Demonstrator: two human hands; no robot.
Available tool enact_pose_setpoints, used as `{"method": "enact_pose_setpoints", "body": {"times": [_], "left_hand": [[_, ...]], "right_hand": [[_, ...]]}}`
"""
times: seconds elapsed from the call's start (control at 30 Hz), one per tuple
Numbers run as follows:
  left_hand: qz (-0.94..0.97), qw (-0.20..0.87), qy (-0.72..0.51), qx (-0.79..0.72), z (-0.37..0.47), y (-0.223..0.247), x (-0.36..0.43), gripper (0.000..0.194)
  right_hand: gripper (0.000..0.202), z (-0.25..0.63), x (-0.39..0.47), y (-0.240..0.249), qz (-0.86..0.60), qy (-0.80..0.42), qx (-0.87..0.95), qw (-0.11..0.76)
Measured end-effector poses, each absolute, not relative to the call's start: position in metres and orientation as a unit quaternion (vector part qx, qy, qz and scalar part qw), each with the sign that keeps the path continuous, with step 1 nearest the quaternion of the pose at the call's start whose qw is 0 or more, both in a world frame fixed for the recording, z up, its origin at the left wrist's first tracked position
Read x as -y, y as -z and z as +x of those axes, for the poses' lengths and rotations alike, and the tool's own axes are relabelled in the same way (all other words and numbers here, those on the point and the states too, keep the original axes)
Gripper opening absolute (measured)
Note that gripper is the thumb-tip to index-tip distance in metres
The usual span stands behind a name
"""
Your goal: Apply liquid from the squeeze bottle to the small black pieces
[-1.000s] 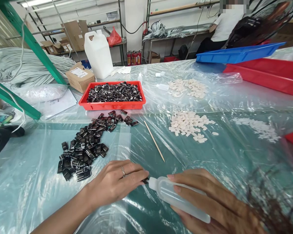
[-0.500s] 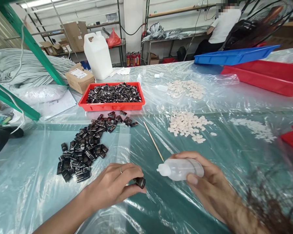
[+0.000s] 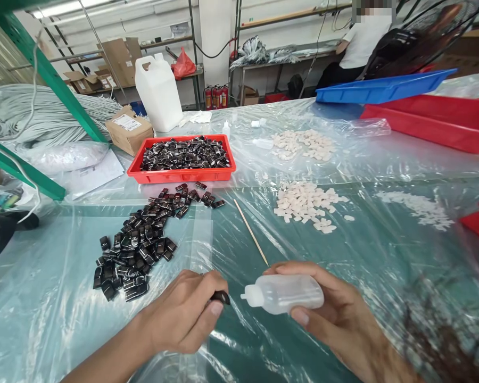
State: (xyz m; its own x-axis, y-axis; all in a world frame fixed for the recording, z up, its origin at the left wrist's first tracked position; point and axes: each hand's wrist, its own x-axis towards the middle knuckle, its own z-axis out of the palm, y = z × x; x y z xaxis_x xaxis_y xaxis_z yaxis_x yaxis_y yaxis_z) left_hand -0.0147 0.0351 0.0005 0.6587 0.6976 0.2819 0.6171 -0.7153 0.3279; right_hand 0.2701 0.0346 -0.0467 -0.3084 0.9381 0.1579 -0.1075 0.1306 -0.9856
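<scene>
Between the thumb and fingers of my left hand (image 3: 187, 308) is a small black plastic piece (image 3: 222, 297), partly hidden by the fingers. My right hand (image 3: 331, 314) grips a translucent squeeze bottle (image 3: 289, 293) lying nearly level, its narrow nozzle pointing left at the black piece with a small gap between them. To the left of my hands a loose pile of similar black pieces (image 3: 139, 239) is spread on the plastic-covered table. A thin wooden stick (image 3: 250, 232) lies beyond the bottle.
A red tray (image 3: 181, 175) full of black pieces stands behind the pile. Small white pieces (image 3: 307, 202) lie in heaps at right. A white jug (image 3: 159, 96) and a cardboard box (image 3: 130, 130) stand at back left. Blue (image 3: 387, 90) and red trays (image 3: 431, 122) are at back right; a person sits beyond.
The bottle has moved left and slightly down, so its nozzle is closer to the black piece. My left hand has turned a little, its thumb now pressed against the piece.
</scene>
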Motion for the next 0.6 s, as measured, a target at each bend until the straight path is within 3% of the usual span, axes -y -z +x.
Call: {"method": "enact_pose_setpoints", "body": {"times": [0.17, 0.4, 0.6], "left_hand": [[0.906, 0.077, -0.233, -0.346, -0.0130, 0.0014, -0.0416, 0.018], [0.901, 0.056, -0.255, -0.347, -0.0146, 0.0016, -0.0427, 0.013], [0.916, 0.060, -0.226, -0.326, -0.0149, 0.0000, -0.0424, 0.014]], "right_hand": [[0.045, 0.2630, -0.0358, 0.0409, -0.369, -0.406, 0.644, 0.534], [0.046, 0.2617, -0.0365, 0.0456, -0.339, -0.390, 0.682, 0.518], [0.048, 0.2620, -0.0303, 0.0421, -0.342, -0.307, 0.716, 0.526]]}}
